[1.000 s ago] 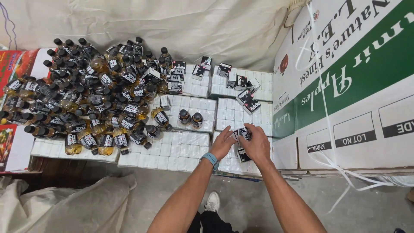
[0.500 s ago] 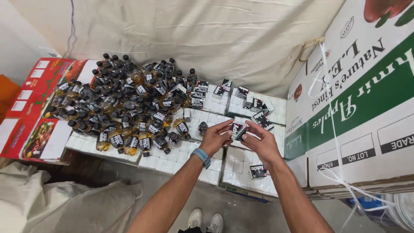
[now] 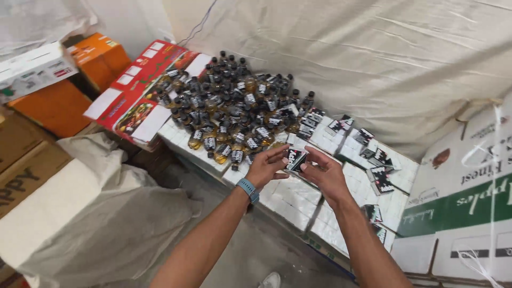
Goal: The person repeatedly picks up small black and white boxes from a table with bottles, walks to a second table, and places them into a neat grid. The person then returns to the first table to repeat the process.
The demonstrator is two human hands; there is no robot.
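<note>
- The left hand and the right hand are meeting above the near edge of the counter, which is showing as a surface of white tiled sheets.
- Both hands are closing on one small black label with white and red print; the left fingers are pinching its left edge, the right fingers are gripping its right edge.
- The label is being held in the air, tilted, just above the counter and just beside the nearest bottles.
- A blue wristband is sitting on the left wrist.
- A dense pile of small bottles with dark caps and amber contents is lying on the far left part of the counter, most of them on their sides, many already bearing black labels.
- Loose black labels are lying scattered on the counter to the right of the pile, well apart from one another.
- A red printed carton is lying flat at the left end, touching the pile.
- A large white and green cardboard box is standing at the right edge of the counter.
- A pale tarpaulin is hanging behind the counter.
- A light cloth sack is lying on the floor to the left.
</note>
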